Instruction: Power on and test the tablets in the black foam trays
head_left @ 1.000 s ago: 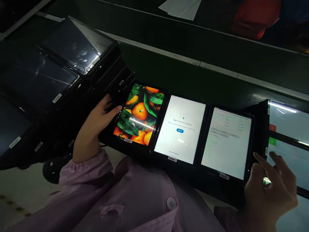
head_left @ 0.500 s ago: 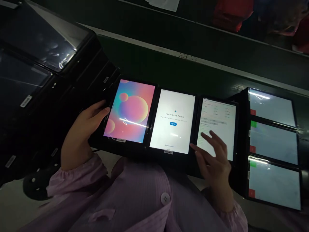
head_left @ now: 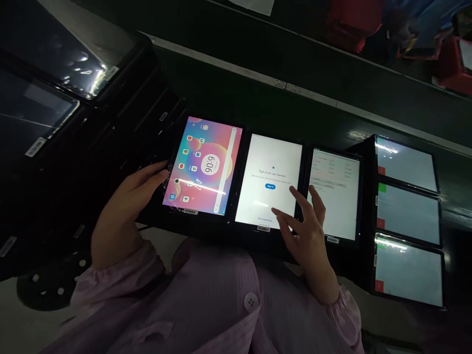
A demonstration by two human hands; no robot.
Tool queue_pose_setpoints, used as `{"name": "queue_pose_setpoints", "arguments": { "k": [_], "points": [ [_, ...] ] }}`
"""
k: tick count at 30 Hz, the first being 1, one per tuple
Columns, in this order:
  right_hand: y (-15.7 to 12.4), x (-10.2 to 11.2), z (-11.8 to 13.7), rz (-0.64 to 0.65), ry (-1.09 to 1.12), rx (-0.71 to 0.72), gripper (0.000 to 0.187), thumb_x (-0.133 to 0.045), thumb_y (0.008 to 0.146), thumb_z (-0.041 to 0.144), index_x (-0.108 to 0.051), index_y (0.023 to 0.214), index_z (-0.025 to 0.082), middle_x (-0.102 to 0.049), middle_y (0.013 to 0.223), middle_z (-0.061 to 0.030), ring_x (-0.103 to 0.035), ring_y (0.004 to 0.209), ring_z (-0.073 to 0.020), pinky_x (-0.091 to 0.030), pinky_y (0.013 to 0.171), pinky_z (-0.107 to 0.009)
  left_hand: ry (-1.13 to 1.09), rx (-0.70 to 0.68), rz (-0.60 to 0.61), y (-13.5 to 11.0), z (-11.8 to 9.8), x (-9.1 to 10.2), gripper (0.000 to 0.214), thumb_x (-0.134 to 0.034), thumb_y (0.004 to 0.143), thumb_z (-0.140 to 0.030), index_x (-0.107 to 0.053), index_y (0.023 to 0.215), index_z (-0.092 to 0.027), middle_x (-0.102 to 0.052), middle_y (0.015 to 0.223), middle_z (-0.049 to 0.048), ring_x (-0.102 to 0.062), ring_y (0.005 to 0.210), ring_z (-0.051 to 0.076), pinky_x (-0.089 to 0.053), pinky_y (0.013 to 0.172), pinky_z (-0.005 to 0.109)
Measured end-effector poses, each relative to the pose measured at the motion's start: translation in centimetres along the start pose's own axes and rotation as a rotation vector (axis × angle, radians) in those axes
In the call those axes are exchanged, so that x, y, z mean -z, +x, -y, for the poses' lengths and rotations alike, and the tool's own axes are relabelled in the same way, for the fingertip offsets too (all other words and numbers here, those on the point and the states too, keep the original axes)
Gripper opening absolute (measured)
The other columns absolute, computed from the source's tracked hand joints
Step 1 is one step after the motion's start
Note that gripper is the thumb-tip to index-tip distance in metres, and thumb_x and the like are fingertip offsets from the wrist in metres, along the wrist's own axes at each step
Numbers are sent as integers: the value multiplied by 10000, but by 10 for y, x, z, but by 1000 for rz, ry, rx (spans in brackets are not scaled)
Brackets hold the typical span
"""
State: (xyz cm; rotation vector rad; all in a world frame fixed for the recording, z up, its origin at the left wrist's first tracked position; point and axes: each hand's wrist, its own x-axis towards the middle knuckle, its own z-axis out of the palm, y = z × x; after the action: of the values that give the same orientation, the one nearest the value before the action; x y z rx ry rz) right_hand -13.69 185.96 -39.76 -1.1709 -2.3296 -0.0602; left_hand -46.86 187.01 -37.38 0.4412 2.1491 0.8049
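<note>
Three lit tablets lie side by side before me. The left tablet (head_left: pixel 202 167) has a colourful home screen with icons and a round clock. The middle tablet (head_left: pixel 254 167) displays a white "Sign in to use Gemini" page with a blue button. On the right tablet (head_left: pixel 341 206) is a white page of small text. My left hand (head_left: pixel 129 201) holds the left tablet by its left edge, thumb on the side and part of the fingers hidden. Fingers spread, my right hand (head_left: pixel 308 231) hovers over the middle tablet's lower right; whether a fingertip touches the glass I cannot tell.
At the right, several tablets with pale screens (head_left: pixel 405 216) stand in a column. Dark tablets (head_left: pixel 29 108) are stacked at the left. A pale metal strip (head_left: pixel 236 71) crosses the dark green bench behind, with red bins (head_left: pixel 354 24) beyond.
The left tablet's screen has gone from plain wallpaper to a home screen with icons and clock. My right hand has moved left, from between the middle and right tablets to over the middle one.
</note>
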Motion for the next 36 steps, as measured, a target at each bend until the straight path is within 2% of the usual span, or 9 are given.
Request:
{"name": "queue_pose_setpoints", "arguments": {
  "k": [4, 8, 13, 15, 18, 21, 25, 32, 36],
  "points": [
    [4, -2, 0, -33, 26, 3, 150, -655, 1048, 198, -795, 1063, 248, -711, 1431, -92, -464, 1586, -386, -612, 1113, -646, -2, -61, 6, 13, 5, -5, 385, -709, 965, -232, -772, 1343, -198, -744, 1449, 67, -553, 1521, 316, -375, 1306, 530],
    [6, 2, 0, -98, 50, 9, 182, -645, 1038, 134, -793, 1096, 224, -747, 1344, -109, -558, 1515, -357, -656, 1041, -553, -9, -77, 6, 23, 7, -8, 374, -710, 952, -266, -790, 1316, -233, -739, 1452, 54, -591, 1477, 330, -442, 1267, 546],
    [8, 6, -6, -145, 53, 33, 211, -655, 1009, 85, -802, 1059, 226, -773, 1269, -92, -656, 1410, -343, -689, 948, -492, -68, -116, 24, 34, 9, -11, 397, -699, 940, -324, -785, 1321, -248, -754, 1387, 75, -712, 1285, 319, -597, 1106, 515],
    [8, 6, -7, -138, 57, 40, 233, -662, 994, 76, -810, 1075, 236, -778, 1266, -87, -684, 1371, -346, -699, 929, -491, -65, -103, 32, 39, 9, -12, 425, -683, 945, -328, -762, 1350, -229, -769, 1320, 85, -746, 1186, 296, -601, 1089, 504],
    [9, 6, -7, -120, 71, 40, 260, -658, 983, 60, -816, 1088, 239, -783, 1255, -86, -706, 1336, -337, -712, 887, -462, 40, -184, 57, 44, 9, -15, 482, -665, 940, -345, -719, 1391, -182, -767, 1263, 105, -739, 1146, 299, -580, 1102, 513],
    [11, 3, -6, -111, 107, 42, 232, -649, 992, 58, -810, 1068, 207, -780, 1235, -105, -707, 1328, -326, -704, 906, -458, 244, -260, 64, 46, 7, -17, 648, -703, 906, -420, -640, 1495, -160, -735, 1298, 139, -724, 1108, 334, -596, 1044, 542],
    [14, 1, -6, -99, 140, 54, 213, -652, 996, 64, -801, 1073, 195, -769, 1244, -116, -707, 1323, -320, -692, 953, -487, 427, -247, 39, 41, 1, -18, 785, -719, 892, -464, -550, 1586, -139, -685, 1388, 173, -706, 1109, 358, -602, 999, 540],
    [17, 1, -7, -67, 124, 28, 205, -665, 1000, 94, -779, 1129, 205, -748, 1298, -117, -664, 1378, -326, -668, 1022, -514, 473, -173, 46, 32, -12, -20, 811, -736, 941, -440, -472, 1659, -172, -625, 1535, 173, -669, 1260, 396, -523, 1130, 616],
    [26, -12, 4, 22, 81, 35, 229, -652, 1047, 214, -733, 1260, 221, -661, 1460, -156, -471, 1571, -391, -579, 1147, -658, 402, -84, 48, 27, -14, -21, 813, -739, 953, -415, -441, 1683, -219, -566, 1630, 157, -613, 1394, 412, -463, 1204, 645]
  ]
}}
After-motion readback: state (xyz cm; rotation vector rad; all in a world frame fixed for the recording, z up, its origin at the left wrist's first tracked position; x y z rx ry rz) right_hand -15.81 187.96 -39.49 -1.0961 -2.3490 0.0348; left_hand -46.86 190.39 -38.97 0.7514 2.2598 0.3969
